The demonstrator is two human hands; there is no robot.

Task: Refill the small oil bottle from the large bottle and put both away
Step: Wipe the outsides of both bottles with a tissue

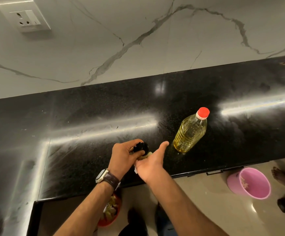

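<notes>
The large clear bottle (190,132) of yellow oil stands upright on the black counter (87,120), its red cap on. Left of it is the small oil bottle (141,148) with a black top, mostly hidden by my hands. My left hand (123,155), with a watch on the wrist, grips the black top from above. My right hand (151,161) wraps the small bottle's body from the right, thumb pointing at the large bottle. A hand's width separates my right thumb from the large bottle.
A marble wall with a socket plate (25,17) backs the counter. Below the counter edge, a pink bucket (249,183) sits on the floor, a red bowl (110,210) of scraps under my left arm, and another person's foot (279,174) at right.
</notes>
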